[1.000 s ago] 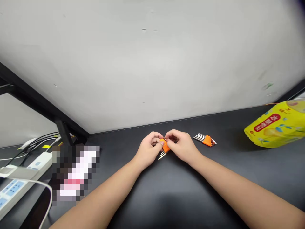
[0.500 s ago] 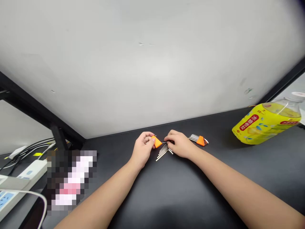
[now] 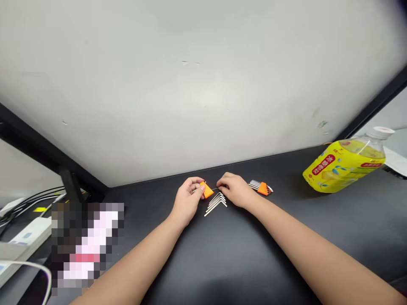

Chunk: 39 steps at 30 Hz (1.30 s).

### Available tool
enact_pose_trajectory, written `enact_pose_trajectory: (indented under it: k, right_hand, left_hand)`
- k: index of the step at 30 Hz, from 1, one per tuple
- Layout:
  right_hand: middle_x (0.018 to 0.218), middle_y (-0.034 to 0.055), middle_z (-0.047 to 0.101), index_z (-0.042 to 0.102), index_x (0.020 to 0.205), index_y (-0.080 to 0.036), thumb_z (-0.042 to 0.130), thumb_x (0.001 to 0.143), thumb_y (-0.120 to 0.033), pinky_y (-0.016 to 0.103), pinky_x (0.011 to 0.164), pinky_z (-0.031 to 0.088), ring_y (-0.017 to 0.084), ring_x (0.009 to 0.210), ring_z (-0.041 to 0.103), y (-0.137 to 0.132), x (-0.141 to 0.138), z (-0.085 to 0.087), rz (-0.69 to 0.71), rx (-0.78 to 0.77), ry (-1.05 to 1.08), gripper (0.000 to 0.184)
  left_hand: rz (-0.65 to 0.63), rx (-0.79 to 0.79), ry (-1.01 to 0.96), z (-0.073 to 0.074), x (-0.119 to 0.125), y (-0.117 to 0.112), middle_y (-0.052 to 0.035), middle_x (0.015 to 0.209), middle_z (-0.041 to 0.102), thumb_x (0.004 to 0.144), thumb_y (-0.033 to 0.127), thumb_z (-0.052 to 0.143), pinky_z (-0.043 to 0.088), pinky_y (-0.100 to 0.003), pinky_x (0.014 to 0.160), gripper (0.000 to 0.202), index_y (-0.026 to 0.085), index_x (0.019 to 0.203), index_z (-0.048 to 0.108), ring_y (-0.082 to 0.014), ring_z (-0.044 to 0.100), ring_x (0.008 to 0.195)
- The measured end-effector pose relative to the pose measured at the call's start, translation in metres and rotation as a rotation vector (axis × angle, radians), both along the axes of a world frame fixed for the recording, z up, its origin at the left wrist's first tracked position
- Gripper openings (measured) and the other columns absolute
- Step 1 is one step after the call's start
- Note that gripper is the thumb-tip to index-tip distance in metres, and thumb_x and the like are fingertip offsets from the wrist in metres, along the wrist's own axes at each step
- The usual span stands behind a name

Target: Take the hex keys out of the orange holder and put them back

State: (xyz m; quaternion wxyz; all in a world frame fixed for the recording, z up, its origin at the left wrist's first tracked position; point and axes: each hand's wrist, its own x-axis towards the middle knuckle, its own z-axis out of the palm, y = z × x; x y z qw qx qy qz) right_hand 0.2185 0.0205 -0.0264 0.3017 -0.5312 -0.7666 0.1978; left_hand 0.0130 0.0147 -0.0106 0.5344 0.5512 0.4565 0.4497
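Pinched in my left hand (image 3: 188,195) is an orange hex key holder (image 3: 207,190), with a key end showing past its upper edge. My right hand (image 3: 233,188), fingers closed, grips a thin hex key (image 3: 215,188) that reaches toward the holder's right side; whether its tip is inside the holder I cannot tell. Just below both hands, several L-shaped hex keys (image 3: 214,204) lie nested side by side on the black table. Right of my right hand lies a second orange holder (image 3: 263,188) filled with hex keys.
A large bottle (image 3: 345,165) with a yellow label stands at the right. At the left are a white power strip (image 3: 28,237), cables and a pixelated patch (image 3: 87,245). A pale wall panel (image 3: 197,93) rises behind the black table (image 3: 203,262).
My right hand has drawn slightly up and away from the loose hex keys, leaving their bends uncovered. My left hand still holds the holder. The whole view has shifted a little.
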Motion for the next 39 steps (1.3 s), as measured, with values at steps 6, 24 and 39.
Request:
enact_pose_trajectory:
  k: [6, 24, 39]
  right_hand:
    - [0.088, 0.0023, 0.070, 0.072, 0.092, -0.019, 0.057, 0.092, -0.024, 0.027, 0.072, 0.048, 0.015, 0.077, 0.063, -0.010, -0.019, 0.012, 0.010, -0.089, 0.355, 0.016]
    - [0.080, 0.0002, 0.073, 0.071, 0.085, -0.021, 0.057, 0.085, -0.019, 0.027, 0.070, 0.046, 0.015, 0.071, 0.063, -0.008, -0.014, 0.009, -0.086, 0.043, 0.275, 0.015]
    - [0.107, 0.0073, 0.076, 0.076, 0.100, -0.020, 0.050, 0.091, -0.006, 0.037, 0.093, 0.053, 0.022, 0.102, 0.068, -0.006, 0.017, -0.010, 0.080, 0.138, -0.106, 0.031]
  left_hand:
    - [-0.099, 0.032, 0.075, 0.000, 0.000, -0.003, 0.0034, 0.071, 0.060, 0.084, 0.039, 0.073, 0.048, -0.026, 0.072, 0.032, 0.019, 0.107, 0.061, -0.0128, 0.058, 0.068]
    - [0.093, 0.050, 0.056, 0.000, 0.000, -0.002, 0.0052, 0.065, 0.055, 0.073, 0.021, 0.066, 0.040, -0.021, 0.061, 0.018, 0.019, 0.089, 0.058, -0.0097, 0.050, 0.060]
    - [0.125, 0.060, 0.118, -0.003, -0.003, 0.000, 0.0015, 0.074, 0.063, 0.083, 0.028, 0.063, 0.044, -0.023, 0.067, 0.017, 0.019, 0.098, 0.064, -0.0130, 0.058, 0.069]
